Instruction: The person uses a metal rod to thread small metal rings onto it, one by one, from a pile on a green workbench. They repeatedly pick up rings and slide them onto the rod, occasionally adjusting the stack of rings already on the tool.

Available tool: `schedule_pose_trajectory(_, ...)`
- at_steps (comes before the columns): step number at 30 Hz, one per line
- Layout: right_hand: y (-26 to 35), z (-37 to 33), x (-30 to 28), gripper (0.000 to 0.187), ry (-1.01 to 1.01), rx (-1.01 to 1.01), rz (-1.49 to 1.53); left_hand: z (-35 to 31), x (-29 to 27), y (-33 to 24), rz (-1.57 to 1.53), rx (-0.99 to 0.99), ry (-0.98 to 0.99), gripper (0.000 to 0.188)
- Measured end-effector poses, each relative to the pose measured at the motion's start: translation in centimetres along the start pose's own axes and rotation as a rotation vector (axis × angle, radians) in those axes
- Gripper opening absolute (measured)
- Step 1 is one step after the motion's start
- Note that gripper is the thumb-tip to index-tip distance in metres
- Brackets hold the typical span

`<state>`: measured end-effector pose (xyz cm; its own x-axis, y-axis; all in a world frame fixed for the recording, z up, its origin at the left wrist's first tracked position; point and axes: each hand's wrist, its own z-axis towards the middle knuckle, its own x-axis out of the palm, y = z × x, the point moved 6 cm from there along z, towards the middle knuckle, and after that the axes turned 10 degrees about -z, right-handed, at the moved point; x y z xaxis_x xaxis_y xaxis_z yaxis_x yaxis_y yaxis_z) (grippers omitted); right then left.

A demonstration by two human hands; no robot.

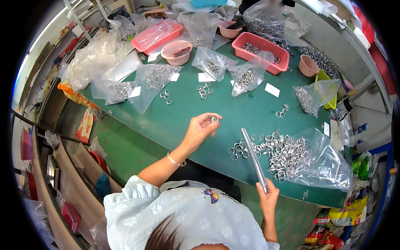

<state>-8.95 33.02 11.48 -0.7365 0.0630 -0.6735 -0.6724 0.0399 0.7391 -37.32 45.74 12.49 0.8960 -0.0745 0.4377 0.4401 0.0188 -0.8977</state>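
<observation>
My left hand (201, 128) is raised over the table's near middle, thumb and fingers pinching a silver ring (214, 119). In my right hand (269, 194), at the near edge, is the lower end of a tapered metal ring mandrel (253, 157). Marks run along its length, and its thin end points away from me. No ring can be seen on it. Beside and partly behind the mandrel spreads a heap of silver rings (285, 156). To the right, the heap runs into a see-through plastic bag (327, 168) lying on its side.
Across the green table (175, 125) lie small ring groups (204, 90), bags of rings (156, 78) and paper slips (272, 90). Farther back stand a pink basket (262, 53) holding rings and a round pink bowl (176, 52). A person (266, 10) is at the far side. Shelves (79, 166) line the left.
</observation>
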Motion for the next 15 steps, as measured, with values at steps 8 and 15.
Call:
schedule_pose_trajectory(8,-1.2,-0.5,0.3,0.023,0.021,0.123,-0.006,10.8,-1.7,6.7,0.904,0.108,-0.056,0.034)
schedule_pose_trajectory(15,-2.9,-1.5,0.6,0.025,-0.06,0.177,0.048,17.4,-1.0,9.1,1.203,0.505,-0.142,0.039)
